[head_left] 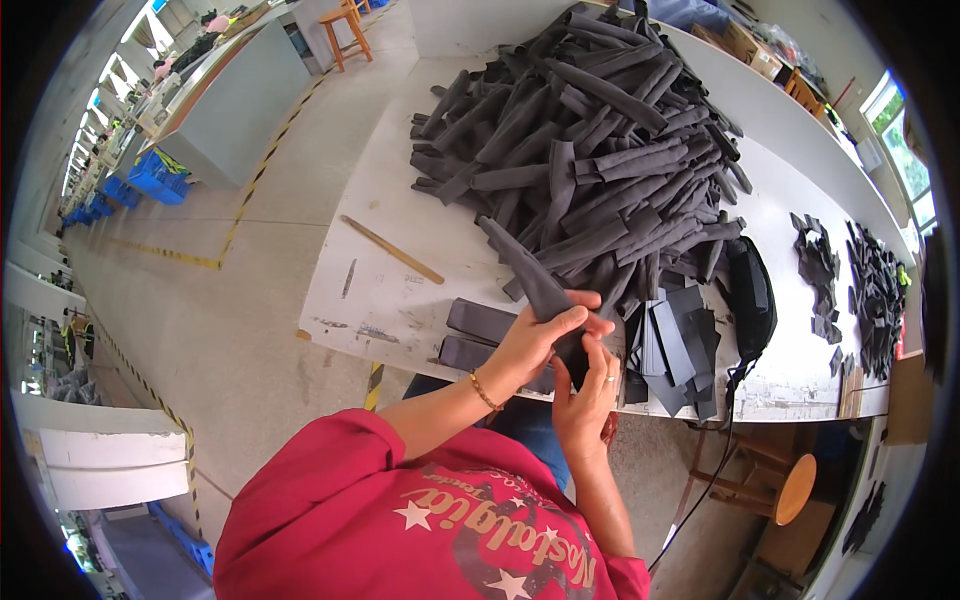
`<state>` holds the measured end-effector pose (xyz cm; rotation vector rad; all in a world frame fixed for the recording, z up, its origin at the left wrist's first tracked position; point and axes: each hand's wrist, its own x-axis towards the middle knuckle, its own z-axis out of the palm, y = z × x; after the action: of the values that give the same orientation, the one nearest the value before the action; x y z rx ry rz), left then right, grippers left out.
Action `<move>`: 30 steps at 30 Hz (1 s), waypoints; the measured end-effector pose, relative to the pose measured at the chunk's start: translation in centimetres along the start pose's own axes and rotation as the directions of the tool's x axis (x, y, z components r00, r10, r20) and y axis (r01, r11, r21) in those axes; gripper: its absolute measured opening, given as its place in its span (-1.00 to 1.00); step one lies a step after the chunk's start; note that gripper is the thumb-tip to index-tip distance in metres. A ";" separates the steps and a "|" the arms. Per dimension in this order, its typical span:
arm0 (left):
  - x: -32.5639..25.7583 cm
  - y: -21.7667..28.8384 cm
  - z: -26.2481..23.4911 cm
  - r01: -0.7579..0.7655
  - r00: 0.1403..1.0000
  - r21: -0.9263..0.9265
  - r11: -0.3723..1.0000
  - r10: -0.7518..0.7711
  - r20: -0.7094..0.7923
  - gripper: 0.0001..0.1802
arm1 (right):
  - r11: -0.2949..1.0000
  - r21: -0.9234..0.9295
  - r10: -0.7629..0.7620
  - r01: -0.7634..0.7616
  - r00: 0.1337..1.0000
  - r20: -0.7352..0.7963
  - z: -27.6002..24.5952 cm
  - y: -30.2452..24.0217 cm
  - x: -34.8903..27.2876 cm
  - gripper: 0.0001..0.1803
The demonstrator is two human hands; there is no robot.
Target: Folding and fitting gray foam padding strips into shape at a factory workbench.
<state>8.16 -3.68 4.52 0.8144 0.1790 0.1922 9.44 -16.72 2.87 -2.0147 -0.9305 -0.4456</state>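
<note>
The person wears a loose red short-sleeved T-shirt (330, 510) printed with pale stars and lettering. The left hand (545, 335), a brown beaded bracelet (486, 391) at its wrist, is closed around a long dark-grey fabric tube (537, 285), thumb on top and fingers at the far side. The right hand (588, 400), with a thin ring (610, 379) on one finger, sets its thumb and fingers about the tube's lower end; whether they pinch it firmly cannot be told. The tube slants above the near edge of a white table (370, 290), its far end pointing up and left toward a heap.

Just left of the hands, flat dark-grey fabric pieces (482, 320) lie near the table edge. To the right, flat dark-grey strips (672, 345) overlap in a loose fan, and beside them rests a rounded black pouch-like object (752, 295) near a black cord that runs down past the edge. Below the table on that side stands a round-topped wooden stool (797, 490).

Farther in, a narrow wooden stick (392, 249) lies at the left of the tabletop. Beyond the hands rises the large heap of dark-grey fabric tubes (600, 140), and well to its right are dark scraps (877, 300). Across the floor, blue crates (160, 178) stand near a grey-sided workbench (240, 115).
</note>
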 end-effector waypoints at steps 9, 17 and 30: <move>-0.2 0.1 -1.3 -0.055 0.992 0.070 0.996 0.063 -0.110 -0.71 | 1.000 0.012 -0.009 0.008 0.997 0.080 0.8 -0.8 0.6 -0.62; -1.2 -0.4 -0.1 0.032 0.998 -0.115 0.993 -0.038 -0.053 -0.71 | 0.996 0.065 -0.071 0.063 0.990 0.122 0.4 -0.5 1.3 -0.64; -1.2 -1.1 -1.3 0.053 0.995 -0.209 0.976 -0.068 -0.067 -0.76 | 0.981 0.192 -0.088 0.040 0.965 0.247 -0.9 1.6 1.5 -0.82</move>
<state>6.85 -3.77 2.92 0.5940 0.2490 0.1804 11.70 -17.40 3.43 -1.9024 -1.1529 -0.1277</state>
